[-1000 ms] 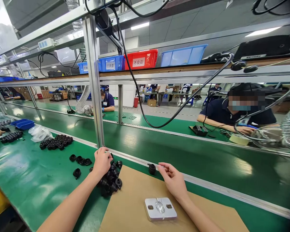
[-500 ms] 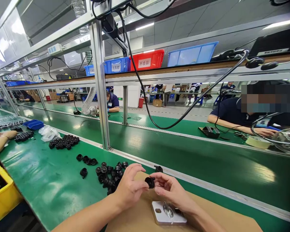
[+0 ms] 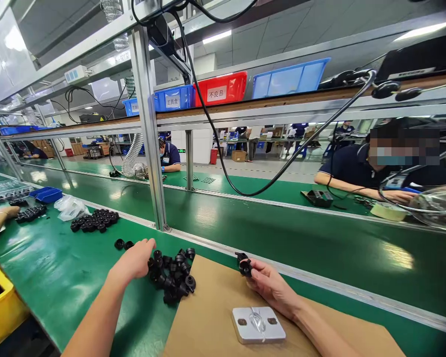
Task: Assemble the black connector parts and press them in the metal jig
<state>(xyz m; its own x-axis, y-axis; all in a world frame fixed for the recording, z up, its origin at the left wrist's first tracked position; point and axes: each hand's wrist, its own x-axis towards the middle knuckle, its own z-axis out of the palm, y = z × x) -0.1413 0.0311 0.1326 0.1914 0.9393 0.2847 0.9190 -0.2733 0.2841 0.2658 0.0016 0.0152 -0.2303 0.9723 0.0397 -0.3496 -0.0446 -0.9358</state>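
Note:
My right hand (image 3: 269, 285) pinches a small black round plastic part (image 3: 246, 268), with a hollow face showing, above the far edge of the brown cardboard sheet (image 3: 204, 317). Just behind that part is another black piece (image 3: 240, 257) by the metal rail; whether the two touch I cannot tell. My left hand (image 3: 136, 260) is over the green bench at the left side of a loose pile of black round parts (image 3: 171, 277). Its fingertips are turned away and hidden, so a grip cannot be made out. A silver metal block (image 3: 259, 325) with a clear piece in its middle lies on the cardboard.
More black parts (image 3: 94, 220) stand grouped farther left, beside a clear plastic bag (image 3: 71, 207) and a blue tray (image 3: 45, 194). A yellow bin (image 3: 7, 310) is at the lower left. A metal post (image 3: 148, 134) rises beyond the bench, and a black cable (image 3: 223, 173) hangs down. Co-workers sit nearby.
My hands have moved apart. The left went leftward to the black parts; the right keeps a black part and has shifted slightly up and right, uncovering the metal block.

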